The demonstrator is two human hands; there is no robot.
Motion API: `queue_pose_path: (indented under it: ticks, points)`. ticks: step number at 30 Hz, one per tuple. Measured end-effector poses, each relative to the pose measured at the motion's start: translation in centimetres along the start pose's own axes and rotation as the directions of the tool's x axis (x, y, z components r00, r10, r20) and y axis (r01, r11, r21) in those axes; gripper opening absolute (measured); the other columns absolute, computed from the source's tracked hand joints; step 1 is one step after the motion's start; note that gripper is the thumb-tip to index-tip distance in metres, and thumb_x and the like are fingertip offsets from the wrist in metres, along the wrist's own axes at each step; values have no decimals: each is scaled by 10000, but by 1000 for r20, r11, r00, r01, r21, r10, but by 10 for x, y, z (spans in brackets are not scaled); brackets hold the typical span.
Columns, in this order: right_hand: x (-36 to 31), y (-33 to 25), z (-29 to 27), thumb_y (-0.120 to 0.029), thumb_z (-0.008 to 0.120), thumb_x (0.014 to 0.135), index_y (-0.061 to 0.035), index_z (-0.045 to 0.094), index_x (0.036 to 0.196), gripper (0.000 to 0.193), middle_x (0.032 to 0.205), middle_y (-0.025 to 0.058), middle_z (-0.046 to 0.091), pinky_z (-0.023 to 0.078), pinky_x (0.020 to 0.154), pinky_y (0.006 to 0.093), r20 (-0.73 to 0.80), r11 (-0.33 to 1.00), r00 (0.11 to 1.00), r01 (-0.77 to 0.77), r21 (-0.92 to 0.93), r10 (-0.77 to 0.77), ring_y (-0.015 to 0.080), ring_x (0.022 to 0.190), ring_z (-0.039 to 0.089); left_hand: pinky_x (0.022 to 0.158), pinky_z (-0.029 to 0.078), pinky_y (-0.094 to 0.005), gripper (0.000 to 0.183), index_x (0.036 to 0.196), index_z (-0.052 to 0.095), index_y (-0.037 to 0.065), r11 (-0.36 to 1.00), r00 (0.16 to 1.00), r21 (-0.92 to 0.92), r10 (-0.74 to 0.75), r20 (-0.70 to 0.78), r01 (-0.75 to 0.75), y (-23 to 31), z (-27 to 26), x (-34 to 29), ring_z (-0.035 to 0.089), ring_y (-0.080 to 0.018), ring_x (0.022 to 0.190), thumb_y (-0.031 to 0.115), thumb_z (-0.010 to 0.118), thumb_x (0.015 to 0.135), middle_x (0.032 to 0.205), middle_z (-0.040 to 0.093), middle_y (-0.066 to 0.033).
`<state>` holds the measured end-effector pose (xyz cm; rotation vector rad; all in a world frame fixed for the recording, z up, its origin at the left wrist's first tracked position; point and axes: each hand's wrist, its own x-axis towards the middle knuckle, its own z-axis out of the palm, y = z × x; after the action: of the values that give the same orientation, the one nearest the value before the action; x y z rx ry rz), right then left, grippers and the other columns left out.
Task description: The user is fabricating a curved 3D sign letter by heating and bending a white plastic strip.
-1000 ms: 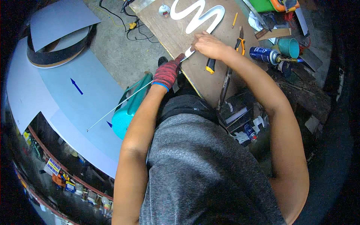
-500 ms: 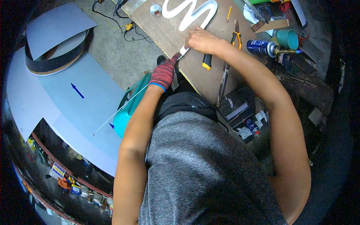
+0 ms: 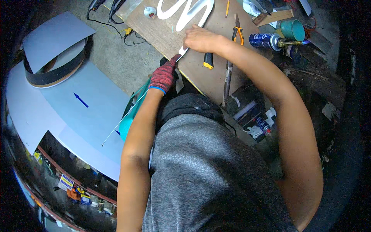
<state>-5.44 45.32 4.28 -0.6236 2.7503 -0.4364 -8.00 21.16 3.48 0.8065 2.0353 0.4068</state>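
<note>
A wavy white letter-like shape [image 3: 207,16] lies on the brown board [image 3: 154,36], and a narrow white strip [image 3: 183,50] runs from beside it toward the board's near-left edge. My left hand [image 3: 164,75], in a red and black knitted glove, is closed on this strip at the edge. Behind the glove, a thin white length trails past my left forearm. My bare right hand [image 3: 200,39] has its fingers closed around the strip close to the shape; the fingertips are partly hidden. Nearest to it on the board is a yellow and black knife handle [image 3: 208,61].
Orange-handled pliers [image 3: 237,31], a pencil [image 3: 227,8] and a small white bottle [image 3: 149,12] lie on the board. Right of it sit a blue gas canister with a torch [image 3: 266,41] and a green cup [image 3: 292,29]. Large pale sheets [image 3: 81,100] spread at left, cables behind.
The view has shifted slightly, moving the board and tools left in the picture. Both hands keep their hold on the strip, and its trailing end has moved a little right and down.
</note>
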Motion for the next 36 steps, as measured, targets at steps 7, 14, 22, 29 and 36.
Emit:
queue_pose_path:
  ticks: [7,14,22,29,36]
  points:
    - [-5,2,6,-119,549,818,-168,755,893,225,860,78,703,421,875,463,-27,999,1000,-15,-44,14,252,998,618,922,487,-463,758,1465,336,258,999,999,28,-45,30,44,7,-2,3,605,-401,1083,-26,545,793,1233,594,-222]
    - [-3,-2,-6,-131,546,836,-191,762,966,259,871,78,705,408,893,451,34,1000,999,-17,3,17,235,1006,613,872,506,-427,783,1433,385,217,999,998,43,7,-66,-5,-7,10,5,637,-372,1006,291,748,743,1092,661,-176]
    - [0,-7,-16,-111,503,867,-161,743,1031,294,926,112,647,352,1022,494,132,997,989,-67,26,63,260,1064,580,854,506,-439,771,1426,387,223,999,999,42,8,-49,-6,3,2,-2,637,-395,970,294,740,744,1064,656,-188]
    - [-3,3,2,-164,532,839,-185,747,869,218,838,80,687,427,884,480,7,1000,1000,-13,-10,13,260,935,635,874,499,-458,817,1451,343,255,998,1000,54,-11,-17,12,11,-1,2,625,-409,1005,160,712,729,1105,637,-215]
    - [1,-5,-12,-69,508,839,-101,749,969,275,935,110,670,411,905,401,75,995,995,-77,68,72,257,964,625,890,496,-445,953,1458,337,209,995,998,94,-24,-50,29,-11,8,2,626,-399,1034,315,831,650,1124,643,-209]
